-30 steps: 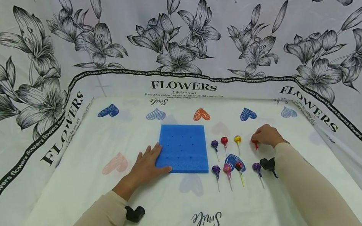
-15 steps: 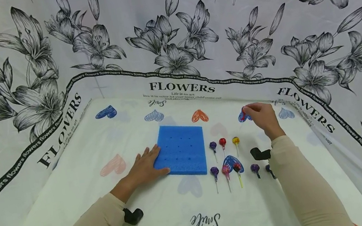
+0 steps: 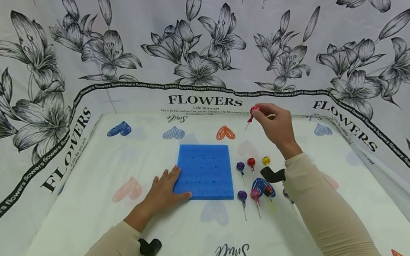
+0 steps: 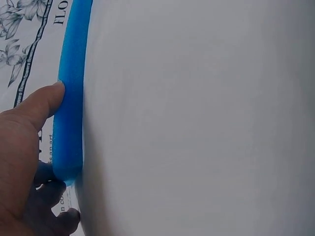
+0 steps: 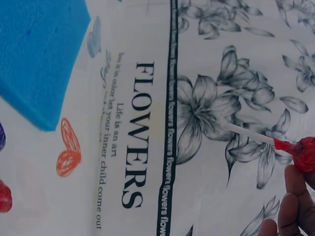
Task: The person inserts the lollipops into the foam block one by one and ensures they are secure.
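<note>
1. Compared with the earlier frame, the right hand (image 3: 278, 128) has moved leftward, and the red lollipop (image 3: 254, 110) is now held up, right of the printed orange heart (image 3: 225, 133).
2. The lollipop is round and crinkled (its thin white stick (image 5: 251, 135) points obliquely); the blue foam block (image 3: 205, 171) is flat, squarish, with small holes.
3. The right fingers pinch the lollipop; the left hand, (image 3: 164, 193) fingers spread, touches the block's left side.
</note>
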Action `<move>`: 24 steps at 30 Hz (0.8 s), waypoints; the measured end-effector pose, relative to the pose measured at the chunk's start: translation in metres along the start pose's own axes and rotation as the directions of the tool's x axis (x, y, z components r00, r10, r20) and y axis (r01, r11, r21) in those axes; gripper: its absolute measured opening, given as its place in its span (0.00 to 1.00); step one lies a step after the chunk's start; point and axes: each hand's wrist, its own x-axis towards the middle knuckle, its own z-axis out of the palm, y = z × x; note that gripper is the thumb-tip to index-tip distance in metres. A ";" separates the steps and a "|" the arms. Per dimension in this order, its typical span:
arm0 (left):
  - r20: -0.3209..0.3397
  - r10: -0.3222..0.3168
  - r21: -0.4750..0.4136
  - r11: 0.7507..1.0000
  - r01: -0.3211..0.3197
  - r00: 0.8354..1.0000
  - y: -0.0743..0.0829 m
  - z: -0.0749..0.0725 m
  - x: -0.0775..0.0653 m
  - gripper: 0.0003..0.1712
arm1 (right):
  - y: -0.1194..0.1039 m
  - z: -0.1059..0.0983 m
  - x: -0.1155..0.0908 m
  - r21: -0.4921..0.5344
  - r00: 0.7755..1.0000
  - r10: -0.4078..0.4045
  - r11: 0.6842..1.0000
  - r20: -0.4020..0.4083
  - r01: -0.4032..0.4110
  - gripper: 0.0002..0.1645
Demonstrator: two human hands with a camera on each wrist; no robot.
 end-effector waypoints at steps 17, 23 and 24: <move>-0.003 0.014 0.002 1.000 -0.014 1.000 -0.001 0.001 0.001 0.55 | -0.015 0.072 -0.006 0.116 0.986 -0.166 0.980 0.011 0.164 0.15; 0.000 0.009 0.007 1.000 -0.009 1.000 -0.001 0.000 0.001 0.55 | -0.014 0.092 -0.011 0.105 0.985 -0.167 0.981 0.041 0.162 0.16; 0.002 0.007 0.006 1.000 -0.007 1.000 -0.001 0.000 0.000 0.55 | -0.014 0.095 -0.012 0.100 0.985 -0.166 0.982 0.046 0.161 0.16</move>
